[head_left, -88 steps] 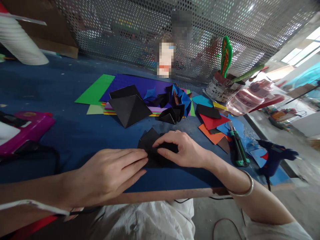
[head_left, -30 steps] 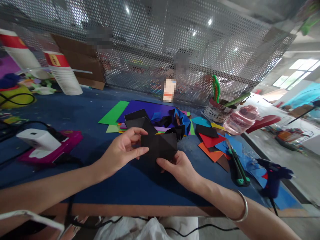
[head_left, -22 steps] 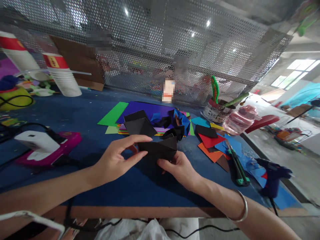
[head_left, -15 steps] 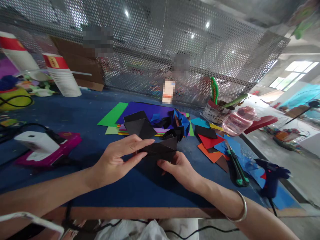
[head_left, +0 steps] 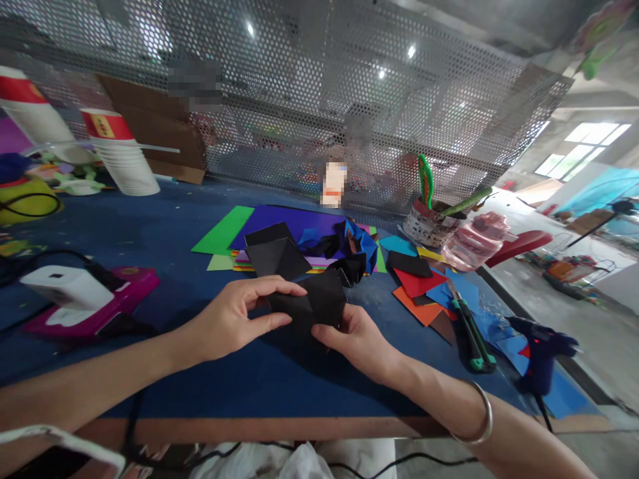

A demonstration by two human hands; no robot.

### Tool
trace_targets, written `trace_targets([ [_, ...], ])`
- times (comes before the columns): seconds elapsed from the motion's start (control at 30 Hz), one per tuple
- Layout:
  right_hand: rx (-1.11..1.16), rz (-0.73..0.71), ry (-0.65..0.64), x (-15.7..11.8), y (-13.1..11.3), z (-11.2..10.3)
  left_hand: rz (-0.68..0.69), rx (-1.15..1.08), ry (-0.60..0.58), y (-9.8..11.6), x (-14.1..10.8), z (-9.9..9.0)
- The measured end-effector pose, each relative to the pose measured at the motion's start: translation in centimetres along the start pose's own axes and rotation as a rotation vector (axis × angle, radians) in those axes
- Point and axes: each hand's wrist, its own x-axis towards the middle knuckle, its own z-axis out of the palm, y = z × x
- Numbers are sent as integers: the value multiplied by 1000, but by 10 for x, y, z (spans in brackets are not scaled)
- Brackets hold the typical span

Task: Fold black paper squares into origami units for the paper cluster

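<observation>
A creased sheet of black paper [head_left: 319, 303] is held just above the blue table, its broad face toward me. My left hand [head_left: 244, 309] has its thumb and fingers closed around the paper's left side. The lower right part is pinched between the thumb and fingers of my right hand [head_left: 357, 336]. Right behind lie more folded black papers [head_left: 279, 253] and a cluster of folded blue and black pieces [head_left: 357, 246]. They rest on a stack of coloured sheets, a purple sheet [head_left: 294, 219] and a green sheet [head_left: 224, 229] among them.
To the right lie loose paper pieces [head_left: 419, 306], a green-black utility knife [head_left: 472, 332] and a glue gun [head_left: 544, 349]. A pink bottle [head_left: 479, 243] and a pot [head_left: 426, 223] stand behind. On the left are a white charger [head_left: 67, 289] on a magenta power strip [head_left: 132, 279] and stacked paper cups [head_left: 122, 156].
The black paper has turned from a narrow folded edge-on shape to a flatter, broader face toward me. Both hands keep hold of it, having shifted only slightly.
</observation>
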Motion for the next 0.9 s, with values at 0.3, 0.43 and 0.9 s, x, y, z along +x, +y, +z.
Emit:
trace_targets([
  [0.3,-130,-78,38,2,10,1,29,162,108,7,-4,3],
  [0.43,-267,-133,114,0,13,1,221,298,147,9,-7,9],
  [0.9,-533,-452,64,-4,9,-2,521,634,182,11,-8,5],
])
